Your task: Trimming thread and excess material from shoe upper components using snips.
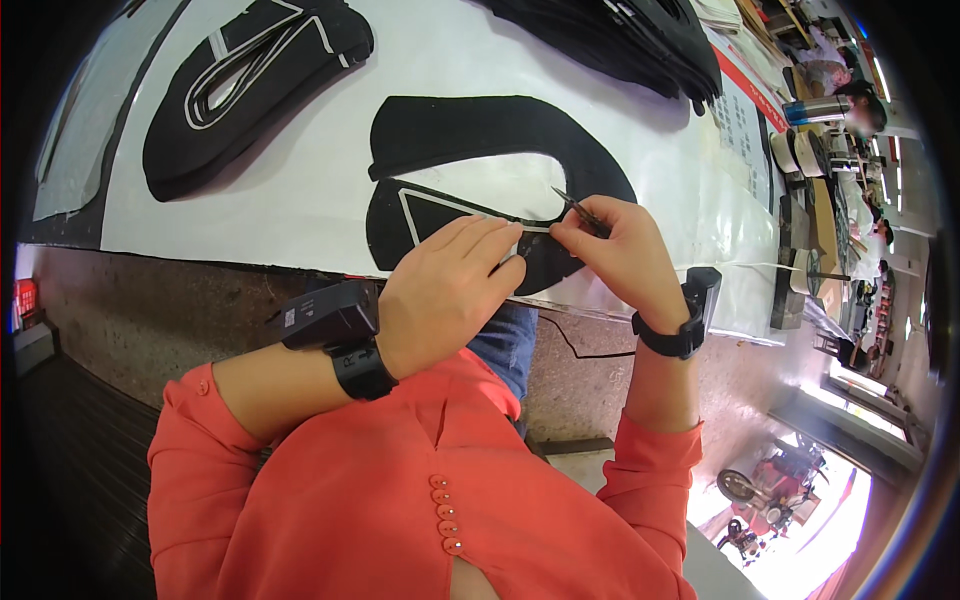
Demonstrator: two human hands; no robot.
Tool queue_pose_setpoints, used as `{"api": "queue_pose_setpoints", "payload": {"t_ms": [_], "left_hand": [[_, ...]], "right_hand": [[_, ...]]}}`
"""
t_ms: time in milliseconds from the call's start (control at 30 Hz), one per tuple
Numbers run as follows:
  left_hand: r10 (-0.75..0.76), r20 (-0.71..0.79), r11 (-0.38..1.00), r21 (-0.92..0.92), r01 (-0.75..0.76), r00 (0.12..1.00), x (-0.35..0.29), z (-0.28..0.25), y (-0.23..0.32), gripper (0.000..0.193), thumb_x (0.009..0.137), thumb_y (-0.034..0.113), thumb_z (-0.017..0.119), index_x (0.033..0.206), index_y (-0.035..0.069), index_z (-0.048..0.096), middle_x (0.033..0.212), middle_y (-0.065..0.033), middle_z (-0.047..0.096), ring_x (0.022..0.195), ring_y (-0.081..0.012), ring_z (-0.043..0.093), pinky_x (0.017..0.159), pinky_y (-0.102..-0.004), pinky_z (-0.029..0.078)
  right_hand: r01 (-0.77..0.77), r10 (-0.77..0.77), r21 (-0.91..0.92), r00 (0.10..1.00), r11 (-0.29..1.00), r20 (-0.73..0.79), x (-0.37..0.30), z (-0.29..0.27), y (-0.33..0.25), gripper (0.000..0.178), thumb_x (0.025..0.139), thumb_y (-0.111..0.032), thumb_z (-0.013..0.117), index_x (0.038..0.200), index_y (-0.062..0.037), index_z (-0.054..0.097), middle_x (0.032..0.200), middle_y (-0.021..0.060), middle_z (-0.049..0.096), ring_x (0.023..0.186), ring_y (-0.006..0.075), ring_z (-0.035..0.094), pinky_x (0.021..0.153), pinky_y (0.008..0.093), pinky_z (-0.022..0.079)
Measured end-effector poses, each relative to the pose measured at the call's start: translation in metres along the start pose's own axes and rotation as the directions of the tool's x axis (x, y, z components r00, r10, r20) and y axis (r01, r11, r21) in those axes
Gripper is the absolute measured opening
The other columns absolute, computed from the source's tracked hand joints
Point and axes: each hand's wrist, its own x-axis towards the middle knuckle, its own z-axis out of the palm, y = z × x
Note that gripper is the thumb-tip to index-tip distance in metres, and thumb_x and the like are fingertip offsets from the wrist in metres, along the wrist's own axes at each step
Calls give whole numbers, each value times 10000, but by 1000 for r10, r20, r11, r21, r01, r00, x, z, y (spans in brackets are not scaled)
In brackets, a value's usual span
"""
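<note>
A curved black fabric piece (480, 125), shaped like a horseshoe, lies on the white-topped table in front of me. Thin white strip (425, 198) runs along the inner edge of its nearer arm. My left hand (455, 280) rests on that arm, fingers together and curled, thumb and fingertips closed at the strip; a bit of white shows between them. Just to its right, my right hand (620, 250) has a slim dark pointed tool (580, 212) tucked in its fingers, point up and left. Its thumb and forefinger meet at the strip's right end. The tool's exact kind is unclear.
A stack of black pieces with white strips (265, 90) lies at the far left, and another black pile (620, 45) at the back. Table's front edge (200, 255) runs just before me. Rolls (800, 155) and a steel cup (815, 110) stand at the right.
</note>
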Motion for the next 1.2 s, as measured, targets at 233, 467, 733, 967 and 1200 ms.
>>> {"api": "queue_pose_setpoints", "payload": {"t_ms": [233, 467, 733, 967, 1200], "left_hand": [[-19, -16, 1000, 11, 19, 1000, 0, 2, 1, 224, 799, 70, 652, 1010, -4, 666, 1242, -147, 650, 1170, -322, 625, 1013, -425, 514], [63, 68, 991, 111, -70, 996, 14, 5, 0, 194, 794, 116, 643, 979, 57, 643, 1229, -90, 664, 1116, -269, 605, 978, -401, 480], [136, 91, 973, 174, -151, 986, 25, 9, 0, 202, 814, 129, 635, 1006, 68, 640, 1186, -71, 653, 1201, -268, 579, 1066, -428, 451], [121, 78, 979, 154, -132, 990, 29, 18, 2, 196, 821, 120, 629, 1011, 73, 643, 1202, -67, 649, 1252, -264, 560, 1111, -445, 425], [86, 69, 979, 178, -97, 994, 29, 20, 6, 221, 821, 119, 637, 1039, 84, 648, 1221, -61, 648, 1266, -259, 550, 1126, -450, 417]], "right_hand": [[-14, 12, -42, 999, 999, -31, 2, 2, -1, 261, 849, -210, 738, 794, 31, 654, 628, 46, 575, 582, 103, 530, 557, 297, 422], [-5, 6, -50, 1000, 999, 12, 8, -2, 0, 254, 844, -207, 727, 819, 40, 673, 641, 74, 609, 577, 116, 577, 552, 305, 444], [6, 11, -160, 994, 987, 108, 17, -17, -7, 243, 820, -195, 742, 846, 45, 713, 688, 70, 655, 596, 119, 574, 588, 294, 482], [105, -86, -161, 989, 981, 124, 27, -28, 2, 267, 808, -220, 746, 862, 40, 722, 666, 90, 645, 610, 129, 578, 603, 289, 481], [156, -124, -197, 978, 968, 166, 34, -35, 2, 245, 806, -204, 741, 867, 34, 735, 684, 98, 661, 619, 139, 594, 616, 298, 487]]}}
